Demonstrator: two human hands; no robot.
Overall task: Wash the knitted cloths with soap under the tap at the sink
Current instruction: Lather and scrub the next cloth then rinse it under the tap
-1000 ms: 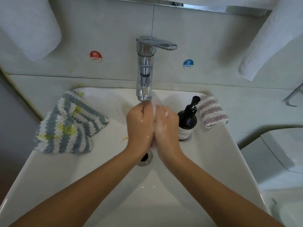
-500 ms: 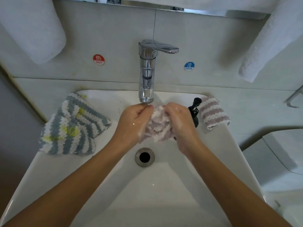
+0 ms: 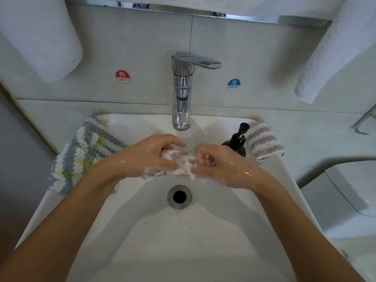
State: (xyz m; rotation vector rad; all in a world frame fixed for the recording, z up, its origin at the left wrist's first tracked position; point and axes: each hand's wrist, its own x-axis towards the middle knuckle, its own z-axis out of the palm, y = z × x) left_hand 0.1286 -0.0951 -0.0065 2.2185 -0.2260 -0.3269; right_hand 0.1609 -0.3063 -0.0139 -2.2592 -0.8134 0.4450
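On the sink's (image 3: 61, 210) left rim lies a pile of blue, white and yellow cloths (image 3: 85, 153), bunched and overlapping; how many there are, and whether they are wet or dry, cannot be told, though no suds show on them. I judge they are either waiting their turn or set aside.

The left hand (image 3: 146, 157) has its fingers and thumb curled round the left end of a pink-and-white cloth (image 3: 183, 162), held above the basin, just below and in front of the tap (image 3: 182, 94). The tap's lever is turned toward the cold mark (image 3: 234, 84); a faint blur under the spout suggests running water, but I cannot be sure. White lather sits on the cloth and on both wrists, so soap is already on and the scrubbing looks to be under way.

The right hand (image 3: 219, 165) pinches the cloth's other end with curled fingers, the fabric crumpled between the two hands. The drain (image 3: 179, 196) lies open below.

Behind the right hand stands a dark soap bottle (image 3: 236, 142), and beside it on the rim lies a folded pink-striped cloth (image 3: 265, 140), free of foam as far as I can see.

By my reckoning the task is mid-way: one cloth being lathered, its rinse to come, and others possibly left.
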